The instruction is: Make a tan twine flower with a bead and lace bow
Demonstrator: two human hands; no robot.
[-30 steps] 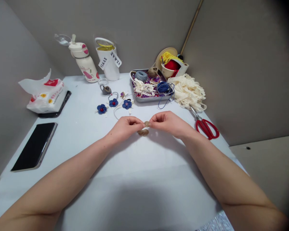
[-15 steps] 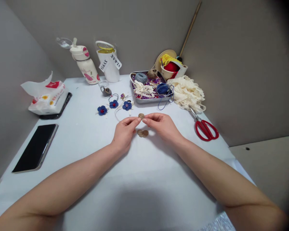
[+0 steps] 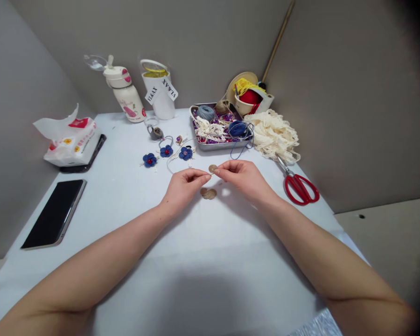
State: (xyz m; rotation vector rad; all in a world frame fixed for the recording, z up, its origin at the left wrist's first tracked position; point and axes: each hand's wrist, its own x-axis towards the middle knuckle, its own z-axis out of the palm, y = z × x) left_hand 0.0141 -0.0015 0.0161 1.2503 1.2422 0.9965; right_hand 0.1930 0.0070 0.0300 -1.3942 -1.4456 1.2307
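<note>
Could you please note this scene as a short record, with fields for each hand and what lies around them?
Left hand: nothing visibly held, fingertips beside the disc
Right hand: apparently pinching a small brown disc
Below the hands: two overlapping brown discs
Nearby: blue fabric flowers, metal tray, red-handled scissors

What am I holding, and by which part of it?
Your right hand holds a small round brown disc by its edge, between the fingertips; your left hand seems empty.

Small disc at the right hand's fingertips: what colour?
The small disc is light tan-brown; it shows best in the head view.
</note>
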